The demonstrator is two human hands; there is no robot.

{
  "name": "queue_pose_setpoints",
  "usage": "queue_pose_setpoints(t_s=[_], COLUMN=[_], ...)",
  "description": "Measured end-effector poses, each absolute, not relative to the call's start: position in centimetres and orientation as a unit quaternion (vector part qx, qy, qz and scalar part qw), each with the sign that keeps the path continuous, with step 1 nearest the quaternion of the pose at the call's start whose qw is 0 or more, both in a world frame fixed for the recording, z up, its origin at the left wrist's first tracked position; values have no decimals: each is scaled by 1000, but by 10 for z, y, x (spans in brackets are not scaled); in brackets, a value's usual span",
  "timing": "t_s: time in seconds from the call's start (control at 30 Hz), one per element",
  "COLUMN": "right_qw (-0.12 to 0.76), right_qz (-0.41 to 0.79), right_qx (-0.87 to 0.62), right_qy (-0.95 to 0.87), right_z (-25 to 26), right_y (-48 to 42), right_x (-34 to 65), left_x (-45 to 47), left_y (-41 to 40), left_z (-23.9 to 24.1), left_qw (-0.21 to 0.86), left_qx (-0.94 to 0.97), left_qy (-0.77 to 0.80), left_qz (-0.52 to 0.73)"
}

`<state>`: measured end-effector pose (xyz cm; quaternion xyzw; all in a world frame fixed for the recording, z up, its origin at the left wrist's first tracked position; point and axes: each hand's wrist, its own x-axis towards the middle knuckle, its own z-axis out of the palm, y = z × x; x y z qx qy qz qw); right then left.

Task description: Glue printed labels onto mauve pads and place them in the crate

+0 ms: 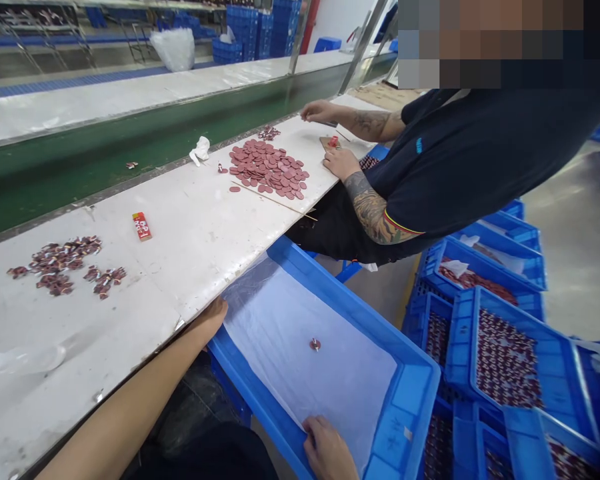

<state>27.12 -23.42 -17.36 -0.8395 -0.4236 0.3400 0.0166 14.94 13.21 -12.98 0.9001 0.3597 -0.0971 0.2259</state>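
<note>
One small piece [315,345] could slide if the blue tray [350,298] tips: right hand [329,448] curled at its near side, left hand [213,317], grip I can't tell.

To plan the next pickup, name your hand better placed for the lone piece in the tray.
Likely the right hand: it looks closer to the piece, at the blue tray's near side. The left hand is by another tray corner, beside the table.
</note>
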Motion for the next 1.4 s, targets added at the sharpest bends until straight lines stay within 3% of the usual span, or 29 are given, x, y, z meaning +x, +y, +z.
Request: queue_pose_setpoints(t_s=[0.27,0.57,0.83,1.2,1.4], right_qw=[113,120,54,-72,-17], right_qz=[371,383,312,257,95], right_qx=[-863,-895,-905,-918,-954], right_qy=[-325,-193,-286,-294,-285], right_z=[-161,-189,-174,-194,-191], right_y=[-245,-255,-278,-294,-251], right_x=[305,301,274,289,304], left_x=[176,177,165,161,173], left_y=[132,101,118,134,133], left_z=[-123,-157,-156,-161,-165], left_qw=[226,223,197,202,209], left_qx=[895,900,912,905,923], left_qy=[343,323,285,300,294], left_qz=[-175,-190,-219,-223,-135])
